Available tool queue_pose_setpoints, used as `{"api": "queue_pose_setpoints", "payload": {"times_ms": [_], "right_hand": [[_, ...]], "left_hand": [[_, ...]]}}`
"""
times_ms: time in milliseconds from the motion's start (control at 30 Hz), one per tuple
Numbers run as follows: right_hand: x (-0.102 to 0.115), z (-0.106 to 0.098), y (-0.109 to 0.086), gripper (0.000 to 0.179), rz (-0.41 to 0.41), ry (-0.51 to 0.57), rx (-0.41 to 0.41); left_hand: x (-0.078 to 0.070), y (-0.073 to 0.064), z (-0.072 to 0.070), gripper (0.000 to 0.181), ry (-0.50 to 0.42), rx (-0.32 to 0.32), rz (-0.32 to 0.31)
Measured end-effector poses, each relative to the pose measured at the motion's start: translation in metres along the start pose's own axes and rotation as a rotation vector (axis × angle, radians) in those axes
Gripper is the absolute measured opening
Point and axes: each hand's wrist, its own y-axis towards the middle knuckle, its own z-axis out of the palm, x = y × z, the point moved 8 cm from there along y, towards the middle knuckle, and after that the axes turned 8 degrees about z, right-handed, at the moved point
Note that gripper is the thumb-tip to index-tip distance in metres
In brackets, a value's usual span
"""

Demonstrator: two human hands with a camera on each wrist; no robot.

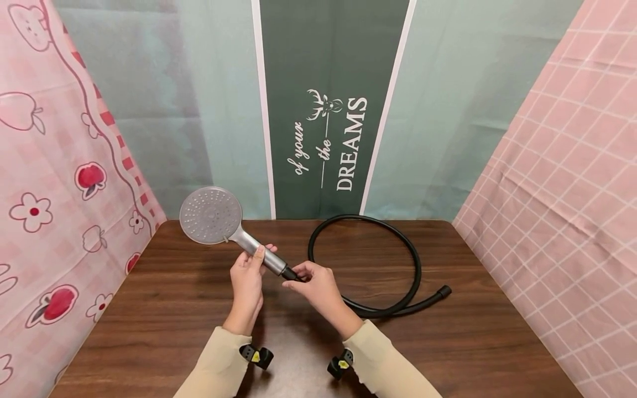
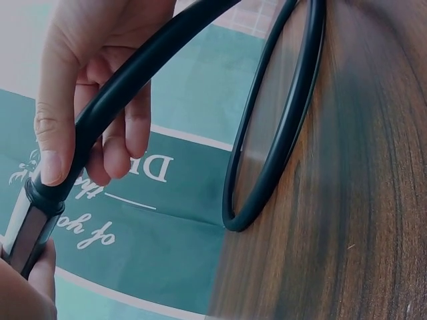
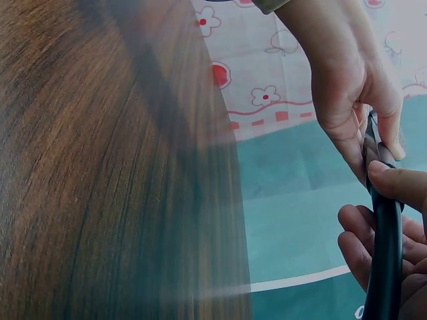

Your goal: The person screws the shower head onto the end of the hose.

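A silver handheld shower head (image 1: 210,215) is held up over the table, its round nozzle face toward the head camera. My left hand (image 1: 247,279) grips its handle (image 1: 273,262), thumb lying along the top. At the handle's lower end, my right hand (image 1: 318,287) pinches the black connector end of a shower hose (image 1: 418,265). In the left wrist view, the right thumb and fingers close around the hose's collar (image 2: 45,195), which meets the handle. The right wrist view shows both hands close together, with the black hose (image 3: 387,257) running down from the joint.
The hose lies in a wide loop on the brown wooden table (image 1: 164,320), its free end (image 1: 444,291) pointing right. Behind the table hangs a green curtain (image 1: 318,204) with white lettering. Pink patterned cloths (image 1: 59,221) flank both sides.
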Motion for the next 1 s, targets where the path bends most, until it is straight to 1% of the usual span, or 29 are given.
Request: {"api": "queue_pose_setpoints", "payload": {"times_ms": [233, 500, 833, 1000], "right_hand": [[0.0015, -0.0003, 0.0001, 0.026, -0.014, -0.001, -0.002], [0.0022, -0.0016, -0.0007, 0.024, -0.008, 0.009, -0.006], [0.0020, -0.0021, 0.0000, 0.025, -0.005, 0.018, 0.001], [-0.0002, -0.0021, 0.0012, 0.026, 0.007, 0.027, 0.021]], "left_hand": [[-0.0018, -0.0017, 0.0005, 0.027, -0.006, -0.006, 0.007], [-0.0045, -0.0043, 0.0022, 0.025, -0.006, -0.009, 0.012], [-0.0021, -0.0041, 0.0015, 0.027, 0.001, -0.011, 0.003], [-0.0015, -0.0040, 0.0022, 0.026, 0.000, -0.010, 0.000]]}}
